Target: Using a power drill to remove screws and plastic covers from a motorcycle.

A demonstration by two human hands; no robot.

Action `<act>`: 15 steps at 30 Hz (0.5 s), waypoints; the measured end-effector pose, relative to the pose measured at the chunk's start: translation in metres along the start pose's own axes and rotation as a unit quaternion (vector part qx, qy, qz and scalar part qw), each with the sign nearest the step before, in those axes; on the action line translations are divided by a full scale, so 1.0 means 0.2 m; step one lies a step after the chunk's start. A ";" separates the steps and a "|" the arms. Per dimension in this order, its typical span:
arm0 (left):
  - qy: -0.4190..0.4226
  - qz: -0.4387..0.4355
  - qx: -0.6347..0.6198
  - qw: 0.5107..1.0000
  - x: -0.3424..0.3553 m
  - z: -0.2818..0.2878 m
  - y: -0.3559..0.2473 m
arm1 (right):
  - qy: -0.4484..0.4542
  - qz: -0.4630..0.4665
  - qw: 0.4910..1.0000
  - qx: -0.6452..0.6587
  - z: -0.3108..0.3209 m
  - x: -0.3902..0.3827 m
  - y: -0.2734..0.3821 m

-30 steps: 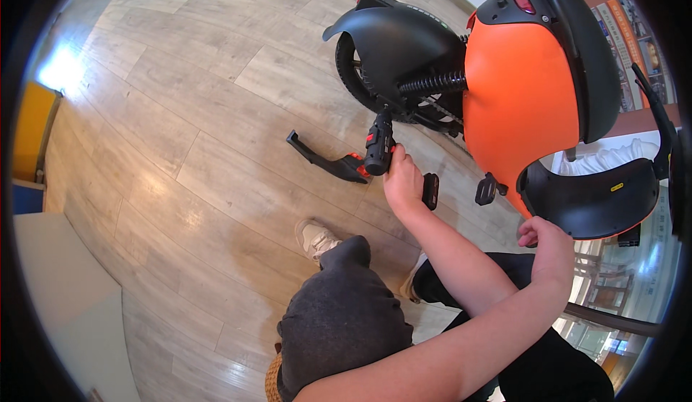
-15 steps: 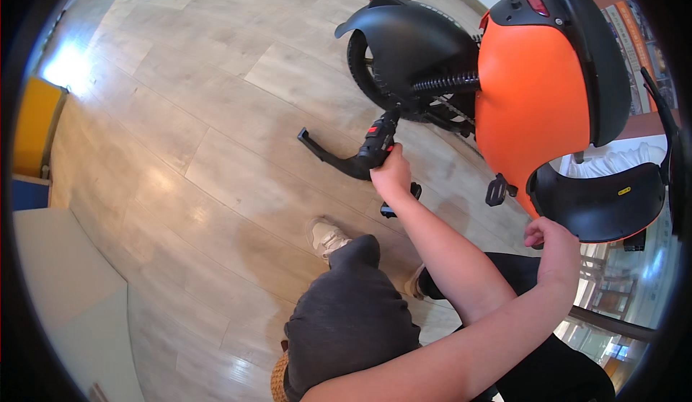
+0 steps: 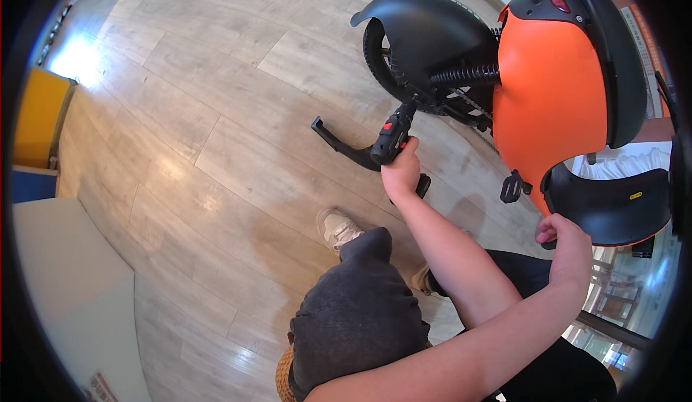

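A black drill (image 3: 393, 139), one o'clock of centre, is clamped in the right hand's (image 3: 402, 175) fingers. Toward its four o'clock, the left hand (image 3: 566, 236) curls beside an orange scooter (image 3: 551, 85), grip unclear; toward eight, a curved black part (image 3: 351, 152).

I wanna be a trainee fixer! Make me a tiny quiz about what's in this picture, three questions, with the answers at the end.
1. Pick one. What is the person's right grip holding?
A) a silver metal hammer
B) a black power drill with red accents
C) a yellow paintbrush

2. True or false: the curved black plastic piece lies on the light wood-plank floor.

3. Fill in the colour: the big, smooth, rounded body panel above the flat black pedal is ____.

Key:
1. B
2. True
3. Orange
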State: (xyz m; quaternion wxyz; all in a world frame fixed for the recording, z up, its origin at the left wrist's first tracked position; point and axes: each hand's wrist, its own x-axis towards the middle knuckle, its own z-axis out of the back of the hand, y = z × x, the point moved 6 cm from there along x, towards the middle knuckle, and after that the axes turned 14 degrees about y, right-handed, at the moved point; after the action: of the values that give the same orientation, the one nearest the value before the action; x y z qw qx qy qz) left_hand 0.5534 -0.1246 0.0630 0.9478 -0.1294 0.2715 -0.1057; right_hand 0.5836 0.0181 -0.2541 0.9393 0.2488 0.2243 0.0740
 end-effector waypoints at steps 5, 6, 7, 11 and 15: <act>0.003 0.006 -0.005 1.000 0.01 0.00 0.01 | -0.015 0.006 1.000 0.007 -0.02 0.00 -0.02; 0.003 0.008 -0.005 1.000 0.01 0.02 0.01 | -0.014 0.008 1.000 0.009 -0.01 0.00 -0.01; 0.003 0.010 -0.004 1.000 0.01 0.02 0.00 | -0.014 0.009 1.000 0.010 -0.02 0.00 -0.01; -0.004 0.013 -0.001 1.000 0.01 0.01 0.00 | -0.006 0.011 1.000 0.003 0.00 0.00 -0.02; 0.007 -0.032 0.019 0.999 0.03 -0.02 -0.02 | -0.003 0.010 1.000 -0.021 0.00 0.02 -0.04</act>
State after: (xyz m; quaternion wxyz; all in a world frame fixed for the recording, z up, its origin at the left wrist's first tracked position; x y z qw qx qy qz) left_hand 0.5566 -0.1299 0.0583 0.9444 -0.1188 0.2718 -0.1419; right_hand 0.5875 0.0116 -0.2591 0.9442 0.2316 0.2174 0.0869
